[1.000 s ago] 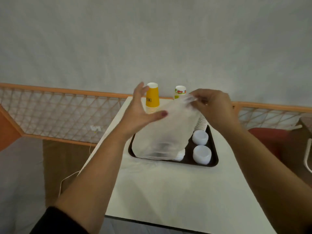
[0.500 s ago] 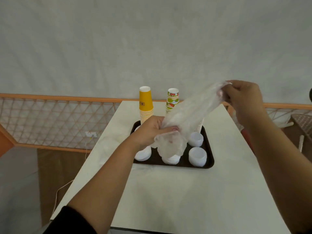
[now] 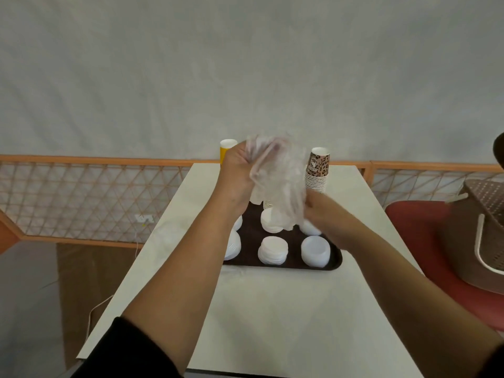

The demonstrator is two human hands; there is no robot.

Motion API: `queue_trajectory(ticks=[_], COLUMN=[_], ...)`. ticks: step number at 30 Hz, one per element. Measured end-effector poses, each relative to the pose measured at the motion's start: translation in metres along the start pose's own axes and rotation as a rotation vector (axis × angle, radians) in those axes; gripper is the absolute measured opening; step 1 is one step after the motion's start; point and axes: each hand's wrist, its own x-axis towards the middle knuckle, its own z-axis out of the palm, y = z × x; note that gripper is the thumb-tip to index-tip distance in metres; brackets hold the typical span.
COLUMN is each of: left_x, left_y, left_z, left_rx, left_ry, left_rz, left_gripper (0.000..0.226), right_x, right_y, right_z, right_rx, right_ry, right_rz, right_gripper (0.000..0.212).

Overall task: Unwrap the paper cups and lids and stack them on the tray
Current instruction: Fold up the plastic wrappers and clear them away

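Spanning most of the lower view, the white desk (image 3: 272,309) carries the dark tray (image 3: 334,264) at its far half. To the right a red seat (image 3: 414,227) holds a brown woven basket (image 3: 482,236); an orange mesh railing (image 3: 81,197) runs behind the desk. On the tray: white lid stacks (image 3: 273,250), about five or six, in two rows, left ones partly hidden by the forearm. Behind them a leopard-print cup stack (image 3: 317,173) at the tray's far right, a yellow cup stack (image 3: 227,151) at the far left mostly hidden by the hand, and a third cup stack barely showing behind the plastic.

Both hands are raised above the tray, bunching an empty clear plastic wrapper (image 3: 281,186). Left hand (image 3: 240,170) has fingers curled round the wrapper's top. Right hand (image 3: 319,211) grips the lower part; its fingers are largely hidden behind the plastic, blurred.

Step, as I read it: cups and lids look already unwrapped and stacked; the wrapper is being crumpled for disposal. Next move likely calls for carrying the wad clear of the tray without brushing the tall cup stacks, then dropping it somewhere off to the side. Whether any wrapped packs remain cannot be told.
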Motion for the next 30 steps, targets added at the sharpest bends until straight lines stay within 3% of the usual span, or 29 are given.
queue_trajectory(ticks=[2, 4, 7, 10, 14, 17, 20, 22, 24, 26, 29, 30], left_x=[-0.001, -0.003, -0.003, 0.001, 0.003, -0.003, -0.009, -0.016, -0.023, -0.027, -0.027, -0.027], left_y=[-0.001, -0.003, -0.008, -0.02, -0.04, -0.045, -0.049, -0.053, -0.058, -0.06, -0.059, -0.058], left_z=[0.001, 0.006, 0.017, 0.017, 0.015, 0.021, 0.025, 0.027, 0.031, 0.033, 0.037, 0.038], left_rx=[0.051, 0.094, 0.285, 0.598, 1.004, 0.945, 0.763, 0.762, 0.734, 0.658, 0.686, 0.684], left_ry=[-0.009, -0.043, -0.019, 0.016, -0.117, -0.152, -0.195, -0.291, -0.347, -0.222, 0.222, 0.3], left_rz=[-0.043, -0.074, -0.081, 0.107, 0.423, 0.557, 0.573, 0.532, 0.417, 0.372, 0.556, 0.577], left_gripper=[0.007, 0.005, 0.01, 0.016, 0.036, 0.046, 0.031, 0.026, 0.038, 0.043, 0.025, 0.026], right_x=[0.001, 0.0, -0.009, -0.007, -0.002, 0.004, 0.011, 0.014, 0.015, 0.014, 0.008, 0.007], right_y=[-0.004, -0.011, -0.02, -0.017, -0.013, -0.004, 0.003, 0.011, 0.016, 0.019, 0.019, 0.019], right_z=[-0.011, -0.019, -0.007, 0.001, -0.013, -0.021, -0.027, -0.033, -0.036, -0.036, -0.033, -0.033], right_rx=[0.348, 0.636, 0.638, 0.839, 1.088, 1.014, 1.022, 1.054, 1.004, 0.891, 0.545, 0.45], right_ry=[0.135, 0.018, -0.239, -0.231, -0.164, -0.032, 0.137, 0.231, 0.303, 0.368, 0.507, 0.536], right_rz=[-0.104, -0.107, 0.034, 0.164, 0.16, 0.08, 0.038, 0.026, 0.025, 0.001, -0.065, -0.103], right_gripper=[0.032, 0.044, 0.048, 0.047, 0.061, 0.042, 0.03, 0.034, 0.034, 0.031, 0.025, 0.024])
